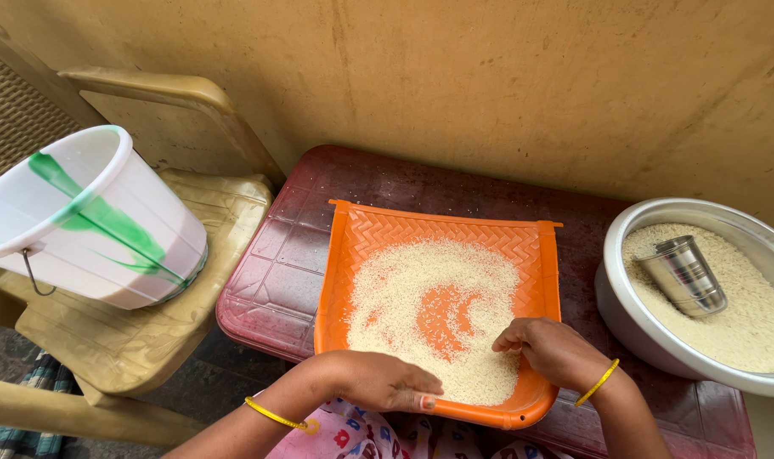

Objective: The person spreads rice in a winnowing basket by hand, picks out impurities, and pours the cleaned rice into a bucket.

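Rice work, head view. Your dark red moulded plastic table (268, 280) stands against a yellowish wall. On a beige plastic chair (141, 340) to the far left sits a white plastic bucket with green streaks (90, 221), tilted. At the right edge of the table, a wide round steel bowl (633, 323) holds rice, with a small steel tumbler (683, 274) lying on its side in the grain.

Centre: the orange woven-pattern plastic winnowing tray (353, 246), long axis running near to far, open lip towards you. White raw rice (412, 289) is spread over its floor, with a bare orange patch in the middle.

Your left hand (378, 382) lies on the near rim, fingers curled loosely over the edge, thumb flat along it; it steadies the tray, no grain held. Your right hand (553, 348) rests in the near right corner, fingertips bunched and pressed down into the rice; whether they pinch anything cannot be told. The rice lies left and far from those fingertips. The right hand is nearer the grain.
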